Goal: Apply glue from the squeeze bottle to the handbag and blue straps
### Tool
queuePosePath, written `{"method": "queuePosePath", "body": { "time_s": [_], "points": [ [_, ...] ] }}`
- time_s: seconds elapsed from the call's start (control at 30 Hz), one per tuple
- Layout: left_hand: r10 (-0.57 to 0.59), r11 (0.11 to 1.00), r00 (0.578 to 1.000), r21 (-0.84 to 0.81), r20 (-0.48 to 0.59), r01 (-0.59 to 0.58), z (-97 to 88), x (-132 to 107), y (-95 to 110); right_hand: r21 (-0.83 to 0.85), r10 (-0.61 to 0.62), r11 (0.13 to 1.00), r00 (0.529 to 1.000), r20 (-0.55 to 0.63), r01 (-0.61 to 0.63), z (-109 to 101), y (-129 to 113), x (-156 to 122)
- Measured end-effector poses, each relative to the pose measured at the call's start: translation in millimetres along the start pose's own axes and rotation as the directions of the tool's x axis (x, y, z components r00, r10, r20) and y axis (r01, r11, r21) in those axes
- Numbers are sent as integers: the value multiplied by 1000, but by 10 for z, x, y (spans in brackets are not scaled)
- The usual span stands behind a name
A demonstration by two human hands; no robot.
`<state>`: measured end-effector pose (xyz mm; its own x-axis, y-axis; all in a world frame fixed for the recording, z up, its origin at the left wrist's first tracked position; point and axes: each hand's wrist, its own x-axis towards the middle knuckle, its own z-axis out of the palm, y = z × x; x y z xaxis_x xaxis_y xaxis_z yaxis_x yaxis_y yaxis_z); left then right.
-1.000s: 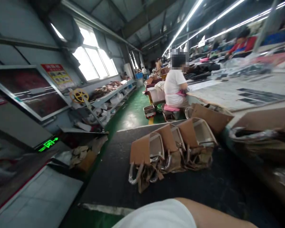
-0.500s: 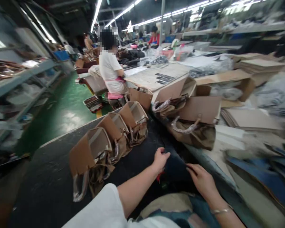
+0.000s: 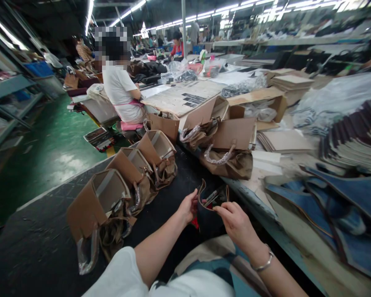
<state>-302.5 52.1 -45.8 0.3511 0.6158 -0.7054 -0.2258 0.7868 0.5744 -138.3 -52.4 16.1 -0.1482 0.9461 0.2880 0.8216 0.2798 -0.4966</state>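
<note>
My left hand (image 3: 188, 206) and my right hand (image 3: 233, 220) both pinch the rim of a dark bag (image 3: 210, 206) with a tan edge, holding its mouth open in front of me. A small red tag hangs below the left hand. Three brown handbags (image 3: 126, 181) with plastic-wrapped handles stand in a row on the black mat (image 3: 49, 243) to my left. More brown bags (image 3: 225, 140) lie on the worktable to the right.
A person in a white top (image 3: 120, 95) sits ahead on a pink stool. Blue leather pieces (image 3: 334, 206) and stacked sheets (image 3: 355, 140) cover the right table. The green floor (image 3: 46, 148) and grey shelving (image 3: 6, 99) lie left.
The view swung from the left aisle toward the worktable. Both hands came into view, reached forward and took hold of the dark bag, lifting its rim.
</note>
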Motion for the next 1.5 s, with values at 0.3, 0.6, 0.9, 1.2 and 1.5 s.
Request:
{"method": "queuePosePath", "body": {
  "time_s": [0.3,0.6,0.9,1.2,1.5],
  "points": [
    [229,971,968,39,99,-234,-82,26,107,31,264,964,963,-60,-262,284,334,-125],
    [379,913,922,201,-86,-356,238,724,380,18,455,890,885,-94,-456,534,913,208],
    [511,819,810,451,-289,-355,220,1290,733,-15,459,888,888,-11,-459,776,1128,619],
    [611,718,710,623,-350,-310,241,1338,756,8,471,881,881,46,-472,909,1285,505],
    [667,679,641,664,-380,-314,361,1189,717,62,457,886,888,54,-459,913,1348,153]
  ]
}}
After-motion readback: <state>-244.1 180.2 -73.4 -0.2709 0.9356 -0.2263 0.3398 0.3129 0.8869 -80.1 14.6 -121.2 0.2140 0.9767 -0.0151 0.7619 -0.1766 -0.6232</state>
